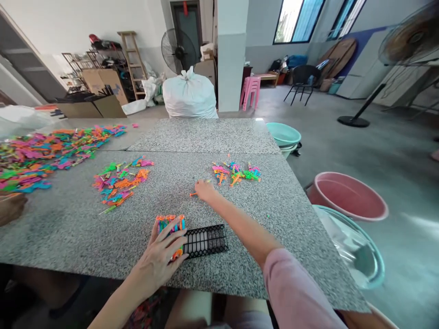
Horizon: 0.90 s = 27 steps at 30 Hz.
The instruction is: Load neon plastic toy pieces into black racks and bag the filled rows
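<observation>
A black plastic rack (207,240) is lying on the worktop (178,157) close to its near edge, in front of the person. Its left end is carrying a bunch of bright plastic pieces (171,218), while the slots on its right are showing bare. So the filling is looking partly done, with roughly the right half seemingly left, though the covering hand is hiding the exact count.

The left hand (160,258) is resting over the loaded end, its fingers spreading apart across the pieces. The right hand (205,189) is lying beyond the rack, its fingers curling together beside an orange piece (194,194); whether they are gripping it, I cannot tell.

Just right of that hand, a small pile (236,174) is waiting loose. A larger pile (120,183) is sitting to the left, and a big heap (58,148) is spreading farther left, near another person's hand (12,208).
</observation>
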Tool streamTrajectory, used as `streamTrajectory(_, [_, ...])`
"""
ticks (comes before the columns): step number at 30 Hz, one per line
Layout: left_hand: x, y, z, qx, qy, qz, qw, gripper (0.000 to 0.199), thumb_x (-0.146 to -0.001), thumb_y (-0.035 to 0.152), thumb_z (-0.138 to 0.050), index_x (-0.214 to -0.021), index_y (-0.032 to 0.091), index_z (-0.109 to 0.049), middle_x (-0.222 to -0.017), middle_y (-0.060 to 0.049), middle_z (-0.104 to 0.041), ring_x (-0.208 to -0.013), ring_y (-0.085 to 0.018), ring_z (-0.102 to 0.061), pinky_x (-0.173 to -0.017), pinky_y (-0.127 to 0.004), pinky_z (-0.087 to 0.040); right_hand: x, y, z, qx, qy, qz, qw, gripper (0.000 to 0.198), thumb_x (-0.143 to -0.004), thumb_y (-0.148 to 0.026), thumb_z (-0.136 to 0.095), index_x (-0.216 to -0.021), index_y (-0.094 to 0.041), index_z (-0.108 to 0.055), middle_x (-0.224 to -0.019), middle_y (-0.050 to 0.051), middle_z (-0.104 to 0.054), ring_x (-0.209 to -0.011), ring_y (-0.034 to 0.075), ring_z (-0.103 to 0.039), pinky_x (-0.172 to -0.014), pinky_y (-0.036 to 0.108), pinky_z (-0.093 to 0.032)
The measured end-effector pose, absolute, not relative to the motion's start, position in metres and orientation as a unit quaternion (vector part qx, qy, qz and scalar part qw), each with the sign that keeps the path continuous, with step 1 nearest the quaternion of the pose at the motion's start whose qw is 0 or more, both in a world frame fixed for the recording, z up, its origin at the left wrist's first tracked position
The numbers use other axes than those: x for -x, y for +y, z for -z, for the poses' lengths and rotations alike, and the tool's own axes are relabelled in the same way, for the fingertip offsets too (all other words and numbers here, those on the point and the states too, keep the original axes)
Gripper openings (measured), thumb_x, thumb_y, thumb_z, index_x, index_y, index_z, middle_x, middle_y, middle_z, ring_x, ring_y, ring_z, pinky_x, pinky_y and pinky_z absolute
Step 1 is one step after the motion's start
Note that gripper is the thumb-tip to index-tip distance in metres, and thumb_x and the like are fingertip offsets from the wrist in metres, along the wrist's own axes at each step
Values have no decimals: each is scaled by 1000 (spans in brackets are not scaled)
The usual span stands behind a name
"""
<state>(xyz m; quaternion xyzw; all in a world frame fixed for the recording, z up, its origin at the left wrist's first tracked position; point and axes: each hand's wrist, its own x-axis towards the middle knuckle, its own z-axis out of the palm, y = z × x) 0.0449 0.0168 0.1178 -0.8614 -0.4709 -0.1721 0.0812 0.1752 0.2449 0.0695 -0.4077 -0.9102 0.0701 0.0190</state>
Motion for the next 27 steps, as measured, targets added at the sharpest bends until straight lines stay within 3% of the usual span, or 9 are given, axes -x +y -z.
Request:
streamTrajectory(3, [-46,17,-115,853,-489,172,61,18,-90,22,-59,-106,25,-66,-120,-4,-73,-136,-28,-50,-125,-60,-11,-184,265,-77,426,-902,-71,29,32,-92,-2,-42,-111,-6,-68,-123,24,-64,-120,31,-56,-95,44,-49])
streamTrajectory(6, [-45,16,-115,849,-501,162,39,18,-89,23,-61,-106,25,-67,-120,-5,-73,-136,-30,-49,-125,-61,-15,-200,271,-83,408,-908,-90,40,23,-90,-3,-51,-94,-12,-72,-105,17,-72,-117,26,-58,-94,33,-48])
streamTrajectory(10, [-46,14,-119,844,-513,160,9,18,-90,22,-60,-107,24,-66,-122,-7,-71,-141,-31,-44,-123,-64,-14,-227,234,-77,437,-887,-120,84,22,-92,-7,-50,-97,-14,-70,-102,13,-73,-102,20,-64,-87,28,-48])
streamTrajectory(14, [-47,13,-119,835,-527,158,-13,17,-92,23,-57,-107,23,-65,-126,-8,-70,-143,-32,-42,-122,-67,-13,-245,147,-56,486,-780,-333,209,13,-84,-17,-60,-96,-16,-65,-81,1,-70,-70,14,-63,-68,23,-48])
streamTrajectory(16, [-45,14,-117,838,-523,156,-18,18,-93,25,-56,-109,23,-64,-128,-9,-69,-143,-33,-43,-122,-67,-13,-243,101,-45,449,-748,-422,246,9,-81,-16,-60,-88,-18,-65,-76,-2,-68,-67,13,-63,-65,21,-48])
streamTrajectory(18, [-43,15,-116,842,-518,152,-22,19,-93,26,-56,-110,22,-64,-130,-10,-68,-143,-33,-42,-122,-68,-11,-234,69,-38,435,-745,-432,264,7,-82,-16,-59,-83,-20,-65,-78,-1,-70,-71,14,-64,-69,22,-49])
streamTrajectory(22, [-42,17,-116,844,-518,141,-28,21,-93,26,-54,-113,22,-62,-134,-9,-66,-147,-34,-37,-122,-68,-7,-217,51,-42,460,-788,-366,180,8,-85,-23,-63,-81,-20,-68,-80,3,-74,-76,18,-68,-72,25,-48])
streamTrajectory(27, [-48,15,-118,835,-532,137,-37,36,-92,20,-49,-126,20,-59,-133,-11,-67,-148,-33,-35,-121,-68,-11,-210,55,-62,463,-833,-293,73,17,-90,-23,-60,-101,-16,-71,-92,11,-77,-84,23,-73,-72,27,-50])
